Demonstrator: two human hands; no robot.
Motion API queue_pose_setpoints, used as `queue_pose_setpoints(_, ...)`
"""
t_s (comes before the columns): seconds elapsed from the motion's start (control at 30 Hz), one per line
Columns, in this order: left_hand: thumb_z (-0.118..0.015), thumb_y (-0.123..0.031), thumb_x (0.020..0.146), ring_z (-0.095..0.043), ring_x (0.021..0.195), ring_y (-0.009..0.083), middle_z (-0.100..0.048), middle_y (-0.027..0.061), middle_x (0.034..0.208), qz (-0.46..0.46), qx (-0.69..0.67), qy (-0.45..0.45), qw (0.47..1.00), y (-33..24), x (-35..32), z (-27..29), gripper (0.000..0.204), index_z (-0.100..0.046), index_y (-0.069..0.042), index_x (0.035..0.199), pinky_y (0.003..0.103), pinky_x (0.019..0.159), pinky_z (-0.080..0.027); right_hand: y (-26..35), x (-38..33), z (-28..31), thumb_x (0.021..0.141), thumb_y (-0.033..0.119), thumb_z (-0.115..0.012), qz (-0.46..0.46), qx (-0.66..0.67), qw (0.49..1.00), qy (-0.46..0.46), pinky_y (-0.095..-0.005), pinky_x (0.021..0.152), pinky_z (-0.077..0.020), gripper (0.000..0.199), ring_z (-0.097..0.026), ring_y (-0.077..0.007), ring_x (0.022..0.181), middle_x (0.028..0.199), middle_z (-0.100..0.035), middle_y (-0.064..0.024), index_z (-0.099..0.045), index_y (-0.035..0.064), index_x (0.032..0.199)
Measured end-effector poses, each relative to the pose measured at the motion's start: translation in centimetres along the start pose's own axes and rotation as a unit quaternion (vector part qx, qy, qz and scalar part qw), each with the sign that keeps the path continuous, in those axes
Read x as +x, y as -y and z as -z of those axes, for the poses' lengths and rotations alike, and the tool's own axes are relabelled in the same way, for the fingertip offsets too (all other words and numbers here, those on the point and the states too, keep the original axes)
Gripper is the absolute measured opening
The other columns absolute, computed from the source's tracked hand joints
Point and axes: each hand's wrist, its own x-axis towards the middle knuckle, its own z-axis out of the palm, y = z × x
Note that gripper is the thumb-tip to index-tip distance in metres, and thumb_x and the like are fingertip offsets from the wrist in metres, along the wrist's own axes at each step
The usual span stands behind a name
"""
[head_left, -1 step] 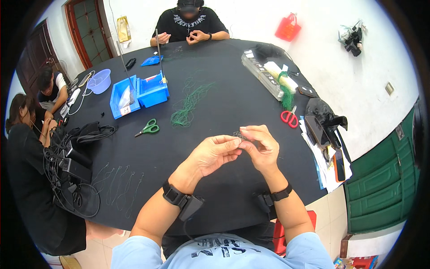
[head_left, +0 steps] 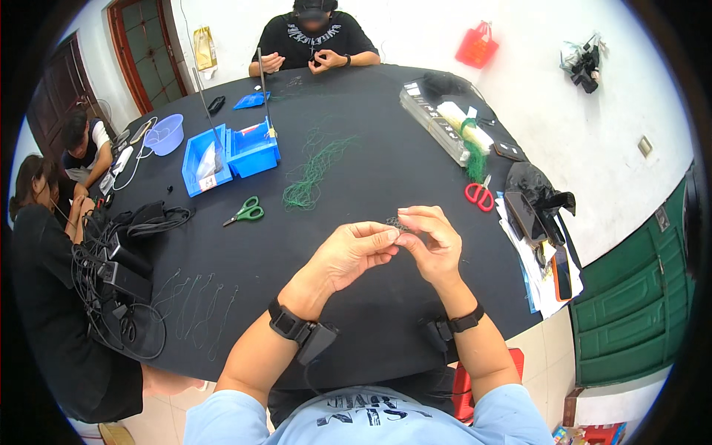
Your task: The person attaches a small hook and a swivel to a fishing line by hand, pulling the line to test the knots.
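Note:
Over the middle of the black table (head_left: 386, 297), my hands meet at the fingertips. My left hand (head_left: 354, 256) pinches with thumb and forefinger, and my right hand (head_left: 432, 245) closes its thumb and fingers from the other side. A small dark, wiry mesh-like piece (head_left: 393, 222) shows between them; its exact kind is too small to make out. Beyond my hands lies a loose tangle of green thread (head_left: 304, 194). Green-handled scissors (head_left: 252, 211) rest to the left of it. Several thin threads (head_left: 199, 308) are laid out near my left forearm.
Blue bins (head_left: 252, 152) with upright rods and a purple basin (head_left: 165, 135) stand far left. Cables and black boxes (head_left: 127, 278) crowd the left edge. Red-handled scissors (head_left: 480, 196), a clear case (head_left: 434, 122), phones and papers line the right. Other people sit at the far and left sides.

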Motion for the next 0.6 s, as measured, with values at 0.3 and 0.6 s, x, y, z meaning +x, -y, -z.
queue_pose_setpoints(0.3, -0.07, -0.016, 0.087, -0.062, 0.08, 0.0116, -0.066, 0.0064, 0.088, -0.066, 0.183, -0.03, 0.98, -0.9, -0.2, -0.1, 0.02, -0.067, 0.0, 0.099, 0.024, 0.072, -0.051, -1.2, 0.2, 0.7, 0.071, 0.006, -0.079, 0.015, -0.025, 0.998, 0.056, -0.0287, 0.076, -0.0483, 0.023, -0.061, -0.0164, 0.085, 0.094, -0.069, -0.0036, -0.072, 0.0085, 0.092)
queue_pose_setpoints(0.6, -0.073, -0.022, 0.085, -0.06, 0.072, 0.0109, -0.065, 0.0043, 0.08, -0.048, 0.243, -0.062, 0.967, -1.0, -0.5, -0.2, 0.023, -0.068, -0.001, 0.092, 0.023, 0.067, -0.05, -1.0, 0.5, 1.2, 0.066, 0.009, -0.082, 0.029, -0.081, 0.994, 0.071, -0.028, 0.072, -0.0487, 0.026, -0.06, -0.0161, 0.082, 0.09, -0.068, -0.0031, -0.072, 0.0081, 0.09)
